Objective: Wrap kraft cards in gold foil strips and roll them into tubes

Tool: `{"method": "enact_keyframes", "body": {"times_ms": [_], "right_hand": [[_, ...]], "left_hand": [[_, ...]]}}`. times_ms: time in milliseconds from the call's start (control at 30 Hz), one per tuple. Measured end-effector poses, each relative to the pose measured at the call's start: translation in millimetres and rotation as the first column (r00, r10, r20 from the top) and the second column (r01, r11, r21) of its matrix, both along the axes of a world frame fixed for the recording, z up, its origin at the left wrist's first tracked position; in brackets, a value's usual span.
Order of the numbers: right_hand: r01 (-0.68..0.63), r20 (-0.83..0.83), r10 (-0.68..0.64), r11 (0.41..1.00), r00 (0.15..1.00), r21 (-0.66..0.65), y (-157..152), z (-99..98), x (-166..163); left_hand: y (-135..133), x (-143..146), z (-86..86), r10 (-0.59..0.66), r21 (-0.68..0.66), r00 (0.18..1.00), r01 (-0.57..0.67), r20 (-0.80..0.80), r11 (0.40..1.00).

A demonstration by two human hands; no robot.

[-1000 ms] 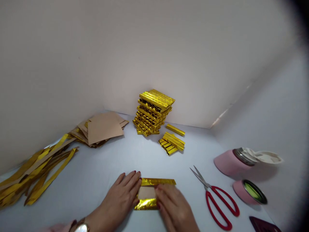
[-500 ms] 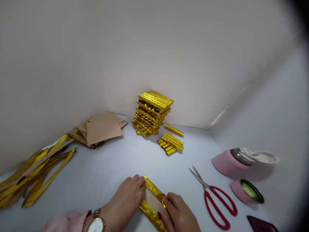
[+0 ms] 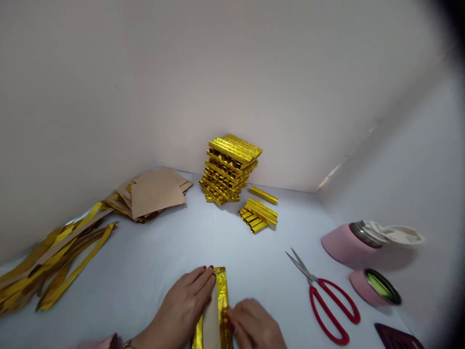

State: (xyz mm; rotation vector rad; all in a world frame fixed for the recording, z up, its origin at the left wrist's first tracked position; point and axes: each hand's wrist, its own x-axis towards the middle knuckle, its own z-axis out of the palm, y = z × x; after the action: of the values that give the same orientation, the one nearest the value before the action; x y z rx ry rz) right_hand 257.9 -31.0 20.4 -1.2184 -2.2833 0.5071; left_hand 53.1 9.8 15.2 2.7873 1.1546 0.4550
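Observation:
A partly folded gold foil paper (image 3: pixel 220 300) lies on the white table at the bottom centre, its long side pointing away from me and its brown back showing between two folded gold edges. My left hand (image 3: pixel 183 305) rests flat on its left side, fingers stretched out and pressing the paper down. My right hand (image 3: pixel 252 324) is curled at its right edge, fingertips pinching the folded gold flap.
A tall stack of folded gold sticks (image 3: pixel 231 167) stands at the back, with a few loose ones (image 3: pixel 258 214) beside it. Brown-backed sheets (image 3: pixel 154 193) and gold strips (image 3: pixel 54 259) lie left. Red scissors (image 3: pixel 325 300), a pink flask (image 3: pixel 348 242) and its lid (image 3: pixel 376 287) lie right.
The foil paper has been turned from lying crosswise to pointing away from me. Both hands turned with it and drew closer to me.

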Motion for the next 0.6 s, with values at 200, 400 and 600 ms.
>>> {"method": "enact_keyframes", "body": {"times_ms": [200,400,600], "right_hand": [[0.052,0.092,-0.06,0.995,0.994,0.09,36.5,14.0,3.4],[0.002,0.219,-0.017,0.997,0.976,0.072,37.4,0.3,4.1],[-0.048,0.281,0.085,0.99,0.956,-0.135,32.6,10.7,15.6]], "left_hand": [[5.1,3.1,-7.3,-0.013,0.029,0.999,0.012,0.034,1.0],[8.6,0.3,0.3,-0.008,-0.019,0.998,0.01,0.068,1.0],[0.7,-3.8,-7.5,0.001,-0.128,0.999,0.004,0.037,0.992]]}}
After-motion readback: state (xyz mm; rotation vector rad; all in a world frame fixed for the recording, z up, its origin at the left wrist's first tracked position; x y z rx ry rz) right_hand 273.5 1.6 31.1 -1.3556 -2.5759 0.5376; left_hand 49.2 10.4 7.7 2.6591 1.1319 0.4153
